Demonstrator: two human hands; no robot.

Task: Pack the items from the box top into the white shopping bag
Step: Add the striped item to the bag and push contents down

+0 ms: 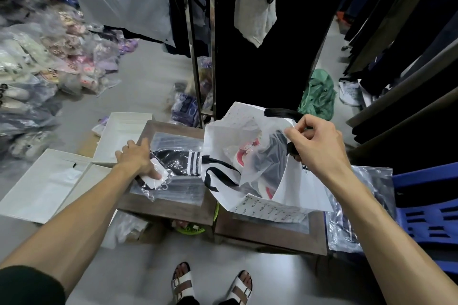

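Note:
A white shopping bag [300,188] with black handles stands open on the brown box tops, right of centre. My right hand [314,142] pinches its upper rim and black handle, holding the mouth open. Inside lie clear-wrapped items, one pink and white [244,156]. On the left box top [171,208] lies a clear packet of black socks with white stripes [177,162] and a white tag. My left hand [137,158] rests on that packet, fingers closed over its tagged end.
White flat boxes [49,186] lie on the floor to the left. Heaps of bagged goods [44,62] fill the far left. A metal rack [200,57] with hanging dark clothes stands behind the boxes. A blue plastic crate [428,208] sits at right. My sandalled feet [210,285] are below.

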